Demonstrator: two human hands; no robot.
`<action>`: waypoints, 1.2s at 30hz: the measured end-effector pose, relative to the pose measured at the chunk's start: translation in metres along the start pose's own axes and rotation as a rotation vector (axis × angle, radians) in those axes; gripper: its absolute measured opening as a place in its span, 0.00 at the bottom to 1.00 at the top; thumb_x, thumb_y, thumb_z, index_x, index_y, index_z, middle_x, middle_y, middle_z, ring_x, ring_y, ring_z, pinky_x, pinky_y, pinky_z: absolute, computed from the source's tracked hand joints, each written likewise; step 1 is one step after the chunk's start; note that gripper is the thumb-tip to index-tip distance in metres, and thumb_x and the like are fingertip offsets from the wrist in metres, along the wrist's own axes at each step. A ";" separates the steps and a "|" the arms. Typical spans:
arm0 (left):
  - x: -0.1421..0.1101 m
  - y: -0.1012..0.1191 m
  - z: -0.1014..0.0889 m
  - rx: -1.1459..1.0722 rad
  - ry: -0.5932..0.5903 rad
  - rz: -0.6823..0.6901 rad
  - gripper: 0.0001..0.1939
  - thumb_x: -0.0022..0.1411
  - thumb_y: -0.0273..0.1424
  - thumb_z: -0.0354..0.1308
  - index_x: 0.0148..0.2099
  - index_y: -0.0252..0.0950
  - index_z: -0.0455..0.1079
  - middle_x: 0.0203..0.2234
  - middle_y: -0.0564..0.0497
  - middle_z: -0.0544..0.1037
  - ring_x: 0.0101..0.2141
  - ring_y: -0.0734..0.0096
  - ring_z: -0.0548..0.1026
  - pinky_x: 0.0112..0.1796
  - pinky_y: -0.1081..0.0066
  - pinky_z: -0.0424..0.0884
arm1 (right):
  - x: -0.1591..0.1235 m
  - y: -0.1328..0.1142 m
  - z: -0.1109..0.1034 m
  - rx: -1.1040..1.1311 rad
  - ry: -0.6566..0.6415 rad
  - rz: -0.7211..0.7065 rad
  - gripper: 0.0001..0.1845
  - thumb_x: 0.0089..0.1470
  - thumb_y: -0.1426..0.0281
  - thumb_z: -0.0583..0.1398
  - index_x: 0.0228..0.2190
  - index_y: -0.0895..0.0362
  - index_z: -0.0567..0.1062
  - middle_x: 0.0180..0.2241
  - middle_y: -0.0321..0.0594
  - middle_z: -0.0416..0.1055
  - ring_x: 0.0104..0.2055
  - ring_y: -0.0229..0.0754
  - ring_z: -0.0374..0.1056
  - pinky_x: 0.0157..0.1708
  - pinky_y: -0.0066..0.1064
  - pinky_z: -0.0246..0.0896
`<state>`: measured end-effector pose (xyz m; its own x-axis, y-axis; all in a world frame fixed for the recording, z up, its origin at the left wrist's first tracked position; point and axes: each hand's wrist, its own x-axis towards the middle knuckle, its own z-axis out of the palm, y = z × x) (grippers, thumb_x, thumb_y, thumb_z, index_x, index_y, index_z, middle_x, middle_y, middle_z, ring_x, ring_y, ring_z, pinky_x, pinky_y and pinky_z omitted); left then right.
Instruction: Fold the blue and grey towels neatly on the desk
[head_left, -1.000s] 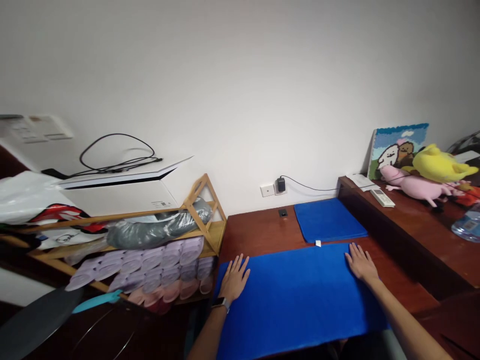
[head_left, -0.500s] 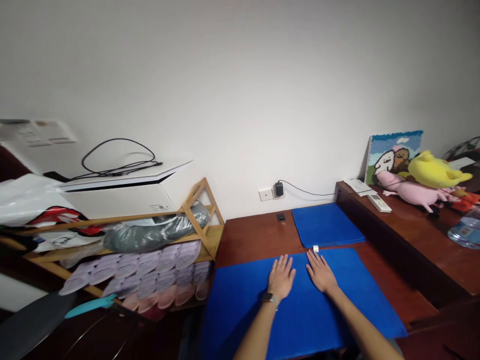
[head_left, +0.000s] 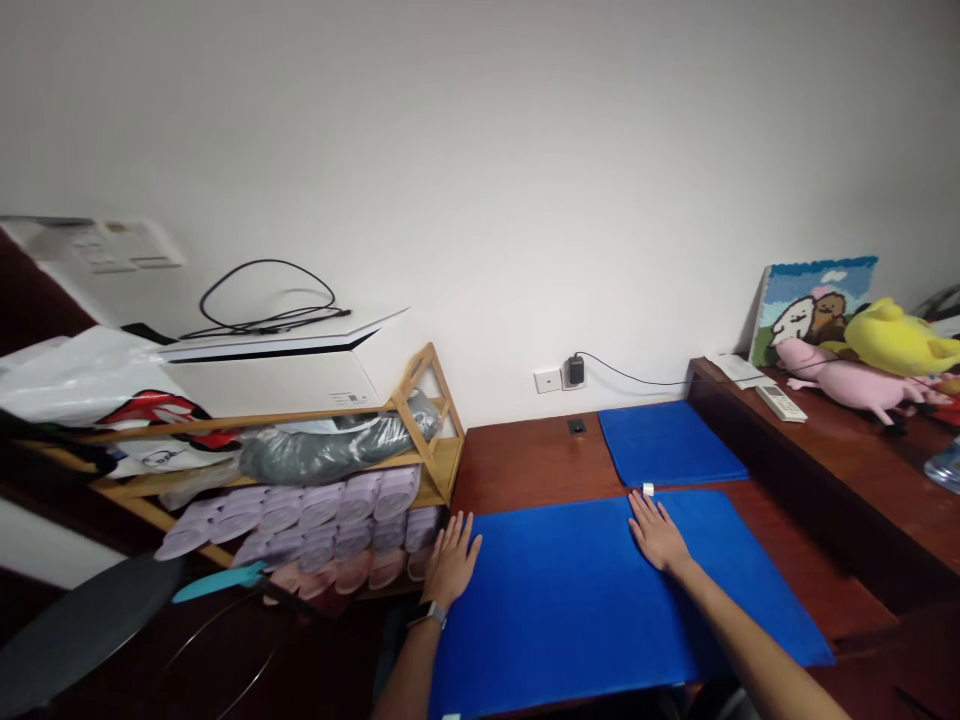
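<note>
A large blue cloth mat (head_left: 555, 600) is spread over the front of the reddish-brown desk. My right hand (head_left: 660, 535) rests flat on it near its far edge, fingers stretched out, just below a small white tag (head_left: 648, 489). At the mat's left edge, my left hand (head_left: 451, 565), with a watch on the wrist, has its fingers extended and reaches over the border. Neither hand holds anything. Behind the mat lies a smaller blue piece of the same look, a folded-looking cloth (head_left: 671, 443), at the back of the desk.
A wooden shoe rack (head_left: 431, 440) with lilac slippers (head_left: 330, 510) and a white box (head_left: 277, 375) stands left. On the raised right desk section are plush toys (head_left: 847, 380), a remote (head_left: 781, 403) and a dog picture (head_left: 814, 310). A black adapter (head_left: 575, 369) sits in the wall socket.
My left hand has slid left from the mat's middle to its left edge. My right hand stays at about the same place on the mat. The view has shifted slightly left.
</note>
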<state>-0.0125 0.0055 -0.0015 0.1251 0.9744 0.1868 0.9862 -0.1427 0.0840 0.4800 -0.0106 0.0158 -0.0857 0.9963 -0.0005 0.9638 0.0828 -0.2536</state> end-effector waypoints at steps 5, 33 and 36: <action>0.000 0.006 0.004 -0.037 0.016 0.065 0.32 0.76 0.47 0.39 0.75 0.40 0.54 0.73 0.44 0.57 0.71 0.59 0.55 0.69 0.51 0.53 | 0.015 -0.102 -0.010 0.115 0.021 -0.173 0.38 0.70 0.53 0.37 0.73 0.59 0.50 0.74 0.44 0.45 0.77 0.48 0.38 0.74 0.47 0.33; 0.022 0.001 -0.010 0.059 -0.072 0.037 0.34 0.76 0.46 0.37 0.73 0.34 0.58 0.71 0.40 0.62 0.70 0.53 0.60 0.67 0.50 0.57 | -0.018 0.156 -0.039 -0.091 -0.015 0.415 0.39 0.68 0.57 0.38 0.72 0.63 0.52 0.74 0.44 0.46 0.76 0.53 0.42 0.73 0.51 0.39; 0.019 0.025 -0.033 0.025 0.006 0.076 0.33 0.76 0.46 0.37 0.73 0.33 0.58 0.71 0.39 0.62 0.70 0.52 0.60 0.66 0.50 0.58 | -0.017 0.116 -0.057 -0.086 0.102 0.372 0.38 0.69 0.59 0.38 0.71 0.68 0.54 0.74 0.48 0.47 0.76 0.54 0.42 0.73 0.51 0.37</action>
<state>0.0107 0.0150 0.0362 0.1990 0.9598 0.1980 0.9764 -0.2116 0.0444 0.6074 -0.0170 0.0419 0.2948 0.9553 0.0204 0.9423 -0.2871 -0.1721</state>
